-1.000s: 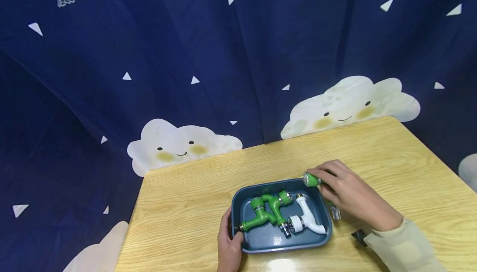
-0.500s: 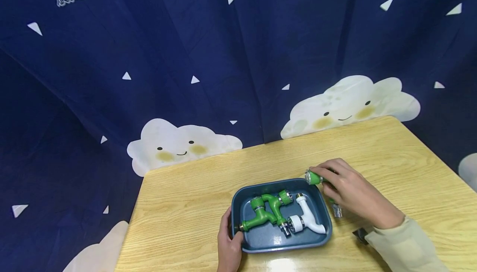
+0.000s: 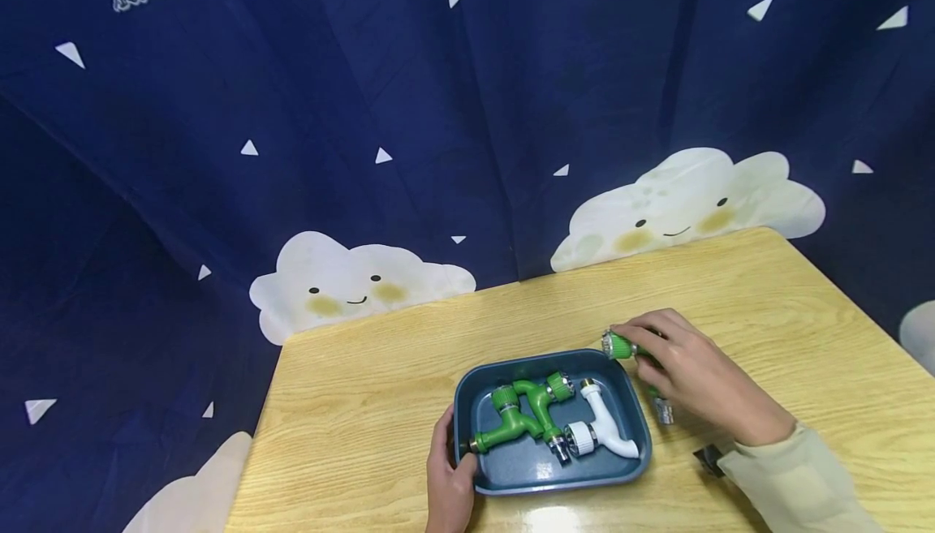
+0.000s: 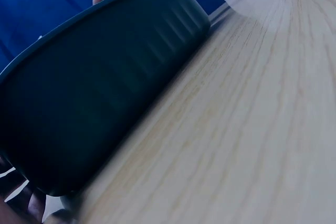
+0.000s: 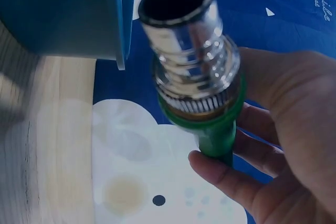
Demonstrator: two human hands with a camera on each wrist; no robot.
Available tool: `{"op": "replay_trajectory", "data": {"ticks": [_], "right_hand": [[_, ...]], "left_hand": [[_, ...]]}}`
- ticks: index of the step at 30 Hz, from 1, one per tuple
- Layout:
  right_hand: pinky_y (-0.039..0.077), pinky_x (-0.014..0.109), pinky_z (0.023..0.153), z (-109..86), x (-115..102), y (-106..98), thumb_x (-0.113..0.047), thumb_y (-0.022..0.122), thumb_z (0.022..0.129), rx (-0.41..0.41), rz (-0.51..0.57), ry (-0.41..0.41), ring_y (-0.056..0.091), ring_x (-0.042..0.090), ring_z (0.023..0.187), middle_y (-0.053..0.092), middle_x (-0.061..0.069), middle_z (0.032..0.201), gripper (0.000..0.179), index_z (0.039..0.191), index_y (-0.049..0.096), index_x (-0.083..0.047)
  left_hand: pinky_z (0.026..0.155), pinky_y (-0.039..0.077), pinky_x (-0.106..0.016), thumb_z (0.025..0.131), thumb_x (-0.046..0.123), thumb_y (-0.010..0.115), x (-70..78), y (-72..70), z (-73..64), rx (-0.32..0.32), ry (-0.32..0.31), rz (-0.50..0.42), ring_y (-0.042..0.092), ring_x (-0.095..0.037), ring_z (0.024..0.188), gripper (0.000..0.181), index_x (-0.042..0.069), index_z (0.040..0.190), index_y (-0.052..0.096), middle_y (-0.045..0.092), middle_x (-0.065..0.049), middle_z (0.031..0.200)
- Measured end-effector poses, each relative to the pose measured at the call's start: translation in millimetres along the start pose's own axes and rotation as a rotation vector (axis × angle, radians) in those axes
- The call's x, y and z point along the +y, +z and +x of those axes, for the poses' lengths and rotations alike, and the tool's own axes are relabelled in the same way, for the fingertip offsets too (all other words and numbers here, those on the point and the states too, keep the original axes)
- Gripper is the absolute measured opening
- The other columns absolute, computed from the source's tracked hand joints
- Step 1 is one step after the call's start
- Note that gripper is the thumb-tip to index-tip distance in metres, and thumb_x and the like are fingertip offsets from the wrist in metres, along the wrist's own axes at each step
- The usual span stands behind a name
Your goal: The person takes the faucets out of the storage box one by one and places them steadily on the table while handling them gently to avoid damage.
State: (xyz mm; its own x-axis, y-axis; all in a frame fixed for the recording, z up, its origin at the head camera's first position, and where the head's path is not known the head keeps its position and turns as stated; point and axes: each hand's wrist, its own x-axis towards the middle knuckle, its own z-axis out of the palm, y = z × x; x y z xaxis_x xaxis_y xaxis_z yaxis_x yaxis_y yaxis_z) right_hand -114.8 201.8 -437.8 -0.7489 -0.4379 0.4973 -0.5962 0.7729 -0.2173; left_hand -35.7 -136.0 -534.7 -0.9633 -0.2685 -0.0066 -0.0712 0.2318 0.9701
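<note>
The right hand [image 3: 687,371] grips a green, chrome-tipped tap [image 5: 197,85], probably light, stiff, best held mid-body. The left hand [image 3: 450,480] pinches the blue rectangular tray [image 3: 514,470] between them.

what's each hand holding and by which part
Right hand: green tap, by its body between knob and metal nozzle. Left hand: blue tray, by its left end.

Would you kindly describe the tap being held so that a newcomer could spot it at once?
Start at the blue tray on the wooden table. By its far right corner, the right hand holds a green tap with a silver nozzle. Two green taps and a white tap lie inside the tray; this one alone is held.
</note>
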Motion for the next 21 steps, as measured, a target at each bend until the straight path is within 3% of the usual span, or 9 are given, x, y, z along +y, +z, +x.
{"op": "replay_trajectory", "data": {"ticks": [12, 21], "right_hand": [[0.06, 0.046, 0.085, 0.2, 2.3, -0.4, -0.004, 0.079, 0.078, -0.007, -0.007, 0.011, 0.063, 0.026, 0.109, 0.07, 0.008, 0.115, 0.048, 0.125, 0.072, -0.01], [0.059, 0.047, 0.085, -1.1, 5.2, 1.2, -0.002, 0.078, 0.077, -0.003, -0.004, 0.007, 0.063, 0.026, 0.109, 0.07, 0.008, 0.115, 0.05, 0.126, 0.072, -0.01]], "left_hand": [[0.107, 0.036, -0.009, 0.075, -0.005, 0.052, 0.6, -0.5, 1.1, -0.012, -0.005, -0.001, 0.049, -0.024, 0.14, 0.076, 0.011, 0.149, 0.051, 0.055, -0.01, 0.153], [0.106, 0.038, -0.009, 0.075, -0.005, 0.052, -0.9, -0.3, 0.4, -0.001, 0.003, 0.004, 0.053, -0.016, 0.135, 0.075, 0.01, 0.148, 0.052, 0.057, -0.011, 0.151]]}}
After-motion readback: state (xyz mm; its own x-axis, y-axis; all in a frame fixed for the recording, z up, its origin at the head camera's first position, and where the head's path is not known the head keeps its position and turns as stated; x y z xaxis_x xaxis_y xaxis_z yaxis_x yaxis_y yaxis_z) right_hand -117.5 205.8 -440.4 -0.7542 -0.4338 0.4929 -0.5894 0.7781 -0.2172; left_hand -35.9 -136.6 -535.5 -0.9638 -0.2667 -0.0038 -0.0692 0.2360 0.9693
